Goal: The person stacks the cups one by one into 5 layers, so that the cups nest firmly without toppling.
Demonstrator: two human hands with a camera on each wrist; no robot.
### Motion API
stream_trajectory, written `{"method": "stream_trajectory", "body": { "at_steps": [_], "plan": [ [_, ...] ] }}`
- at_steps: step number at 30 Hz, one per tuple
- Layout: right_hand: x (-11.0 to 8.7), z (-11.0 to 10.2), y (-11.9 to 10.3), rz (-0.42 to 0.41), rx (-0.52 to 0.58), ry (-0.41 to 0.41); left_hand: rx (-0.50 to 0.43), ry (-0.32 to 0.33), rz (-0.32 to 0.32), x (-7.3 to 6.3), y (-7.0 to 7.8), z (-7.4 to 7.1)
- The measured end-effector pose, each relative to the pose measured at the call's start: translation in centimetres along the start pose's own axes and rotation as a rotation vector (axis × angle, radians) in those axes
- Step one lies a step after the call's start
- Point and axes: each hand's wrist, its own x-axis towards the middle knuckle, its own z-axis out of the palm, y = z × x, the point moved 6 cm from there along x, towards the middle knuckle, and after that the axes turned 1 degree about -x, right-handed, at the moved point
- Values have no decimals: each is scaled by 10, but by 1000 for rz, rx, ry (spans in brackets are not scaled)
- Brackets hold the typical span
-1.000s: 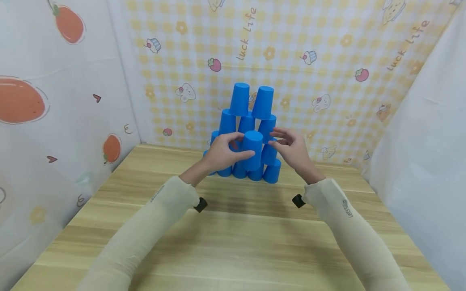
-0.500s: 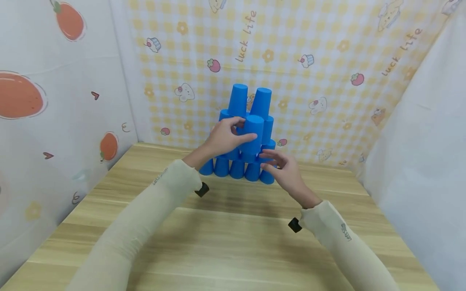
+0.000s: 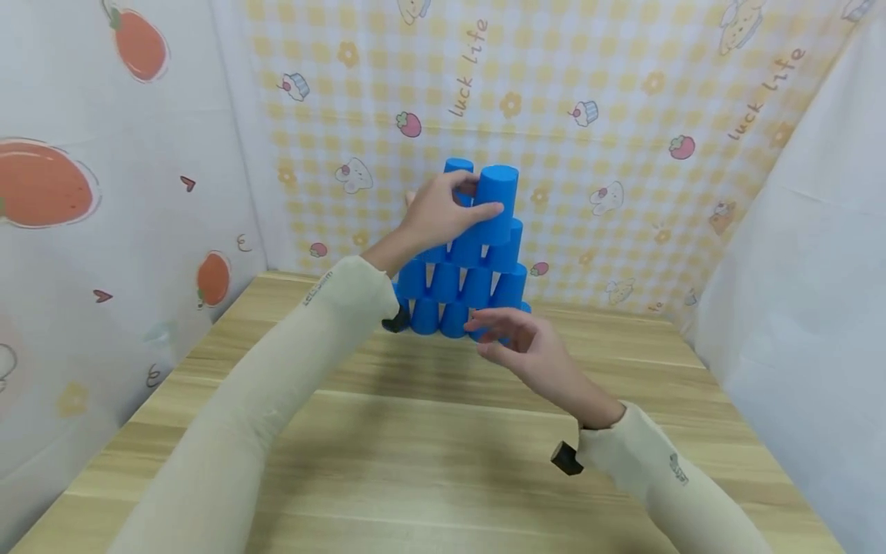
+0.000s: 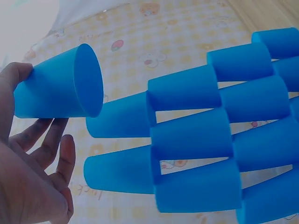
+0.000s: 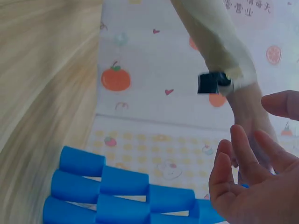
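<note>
Upside-down, a blue cup [image 3: 493,219] is pinched between the thumb and fingers of my left hand [image 3: 438,211]. In the left wrist view, the held cup [image 4: 53,88] has its open rim towards the top row of a cup pyramid [image 4: 191,135]. The same pyramid [image 3: 444,283] stands behind both hands in the head view, built of upside-down blue cups in rows. Its top row has two cups, the right one mostly hidden by the held cup. My right hand [image 3: 529,350] hovers before the lower rows, fingers loosely bent, holding nothing.
The pyramid stands on a wood-grain table [image 3: 443,462]. Behind it hangs a yellow checked cloth [image 3: 574,154], with a white fruit-print cloth [image 3: 138,192] at left and a plain white one [image 3: 796,269] at right. Each sleeve cuff bears a small black device [image 3: 567,458].
My left hand has raised the cup from in front of the middle rows to the height of the top row. The right hand has moved down and slightly left.
</note>
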Motion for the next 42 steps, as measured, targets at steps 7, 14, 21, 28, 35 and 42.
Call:
{"method": "stream_trajectory", "body": {
  "at_steps": [7,14,21,28,35,42],
  "plan": [
    [-5,16,-7,-61,-24,-54,0,27,-23,20,5,-18],
    [-9,23,-3,-66,-35,-79,-133,1,-75,40,14,-29],
    [-15,27,3,-75,-21,-88,-153,-45,-118,68,19,-34],
    [-22,27,4,-39,-43,-87,-125,-87,-152,86,17,-29],
    [-25,24,1,-49,-61,-90,-30,-91,-172,91,15,-27],
    [-30,20,5,-74,-79,-88,55,-85,-221,95,1,-25]
  ]
}}
